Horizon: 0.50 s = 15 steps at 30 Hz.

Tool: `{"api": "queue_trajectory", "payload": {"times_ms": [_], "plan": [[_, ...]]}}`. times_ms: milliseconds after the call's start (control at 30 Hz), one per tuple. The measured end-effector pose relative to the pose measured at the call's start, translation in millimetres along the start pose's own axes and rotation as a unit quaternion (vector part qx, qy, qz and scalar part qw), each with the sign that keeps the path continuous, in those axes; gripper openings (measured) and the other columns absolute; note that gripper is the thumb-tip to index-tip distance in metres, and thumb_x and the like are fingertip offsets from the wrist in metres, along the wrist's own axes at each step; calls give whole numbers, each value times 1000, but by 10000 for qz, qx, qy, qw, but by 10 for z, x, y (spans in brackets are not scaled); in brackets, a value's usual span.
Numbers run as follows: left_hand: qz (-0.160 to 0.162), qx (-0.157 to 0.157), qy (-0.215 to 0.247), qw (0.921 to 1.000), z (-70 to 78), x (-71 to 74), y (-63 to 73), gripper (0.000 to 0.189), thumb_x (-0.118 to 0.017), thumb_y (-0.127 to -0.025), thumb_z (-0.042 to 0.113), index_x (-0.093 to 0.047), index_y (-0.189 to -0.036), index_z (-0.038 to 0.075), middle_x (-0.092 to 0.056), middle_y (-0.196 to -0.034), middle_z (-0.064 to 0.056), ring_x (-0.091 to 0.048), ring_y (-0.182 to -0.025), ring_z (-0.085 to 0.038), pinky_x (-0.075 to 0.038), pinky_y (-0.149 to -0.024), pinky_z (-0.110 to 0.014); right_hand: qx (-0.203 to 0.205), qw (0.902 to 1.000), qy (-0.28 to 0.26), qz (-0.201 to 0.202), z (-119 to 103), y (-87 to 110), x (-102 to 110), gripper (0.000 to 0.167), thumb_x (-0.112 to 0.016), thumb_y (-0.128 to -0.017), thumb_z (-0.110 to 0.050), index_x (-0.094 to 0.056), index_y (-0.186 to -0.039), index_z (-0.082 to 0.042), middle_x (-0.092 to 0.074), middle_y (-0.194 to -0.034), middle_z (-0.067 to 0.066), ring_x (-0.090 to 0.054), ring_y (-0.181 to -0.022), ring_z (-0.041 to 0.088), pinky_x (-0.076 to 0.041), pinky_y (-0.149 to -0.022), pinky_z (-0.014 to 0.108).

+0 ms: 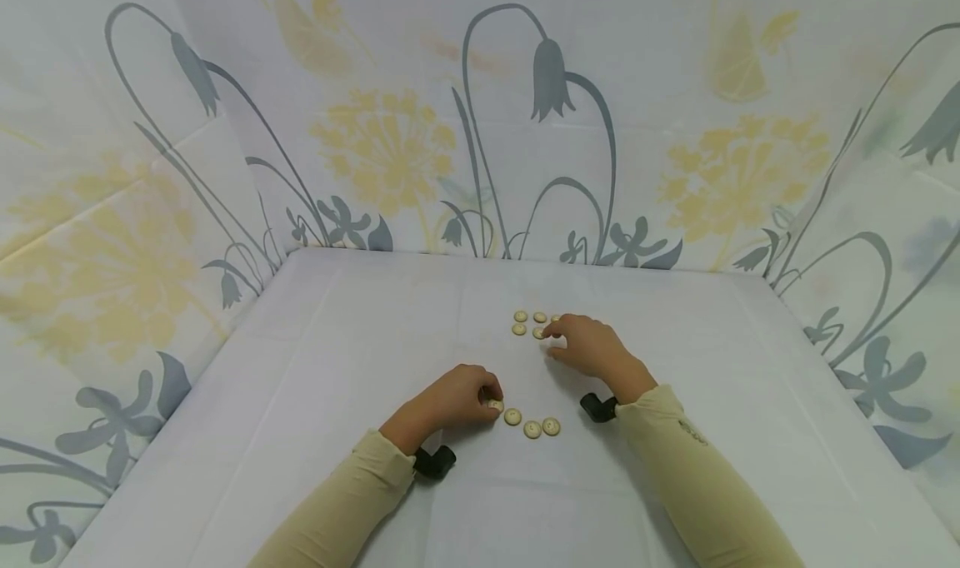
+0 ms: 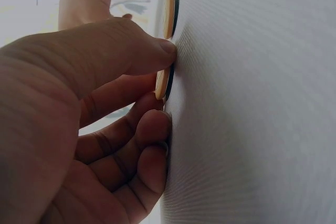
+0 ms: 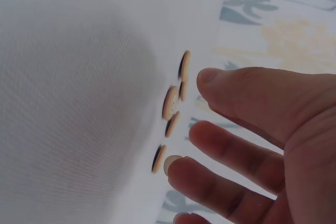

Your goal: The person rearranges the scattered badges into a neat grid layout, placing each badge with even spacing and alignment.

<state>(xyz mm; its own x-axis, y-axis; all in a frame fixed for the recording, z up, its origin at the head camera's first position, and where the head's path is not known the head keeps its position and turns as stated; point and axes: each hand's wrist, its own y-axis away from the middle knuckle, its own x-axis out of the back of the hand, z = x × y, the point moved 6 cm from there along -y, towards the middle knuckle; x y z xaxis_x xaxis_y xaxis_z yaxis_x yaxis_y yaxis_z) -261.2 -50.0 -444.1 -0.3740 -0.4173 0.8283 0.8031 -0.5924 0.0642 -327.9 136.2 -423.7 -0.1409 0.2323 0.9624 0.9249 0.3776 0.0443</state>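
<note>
My left hand (image 1: 459, 397) is low at the table, its thumb and fingers around a round cream button (image 1: 495, 405). The left wrist view has that button (image 2: 162, 83) edge-on between thumb and fingers, partly covered by the thumb. To its right lie three more buttons, one of them nearest the hand (image 1: 512, 416). My right hand (image 1: 588, 345) hovers at the far group of buttons (image 1: 519, 329), which stands in two short rows. In the right wrist view its thumb and fingers are spread apart, with the buttons (image 3: 170, 103) lying beyond the fingertips and nothing held.
A white cloth covers the table (image 1: 360, 326). Flower-printed curtains (image 1: 645, 135) rise at the back and on both sides. Dark wrist cameras (image 1: 435, 463) sit under both wrists, beside the beige sleeves (image 1: 348, 501).
</note>
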Motion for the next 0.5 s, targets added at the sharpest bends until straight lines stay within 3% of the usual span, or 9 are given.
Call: {"api": "queue_trajectory", "payload": {"times_ms": [200,500], "plan": [[9,8,-34,10000,-5,0,-3,12,-73,-82,16,-72,-93,12,-65,-86,4,-54,-75,-6,-47,-71,-21,145,9999,34,40,-74,84,23,32,-68,-90,-27,-67,-120,-18,-65,-127,6,-58,-121,30,-48,-95,50],[27,-23,27,10000,1,1,-6,12,-73,-81,15,-72,-92,11,-65,-86,3,-55,-75,-6,-47,-70,-21,409,9989,219,7,-154,172,13,29,-68,-88,-28,-69,-116,-19,-69,-110,0,-65,-101,22,-52,-81,44]]}}
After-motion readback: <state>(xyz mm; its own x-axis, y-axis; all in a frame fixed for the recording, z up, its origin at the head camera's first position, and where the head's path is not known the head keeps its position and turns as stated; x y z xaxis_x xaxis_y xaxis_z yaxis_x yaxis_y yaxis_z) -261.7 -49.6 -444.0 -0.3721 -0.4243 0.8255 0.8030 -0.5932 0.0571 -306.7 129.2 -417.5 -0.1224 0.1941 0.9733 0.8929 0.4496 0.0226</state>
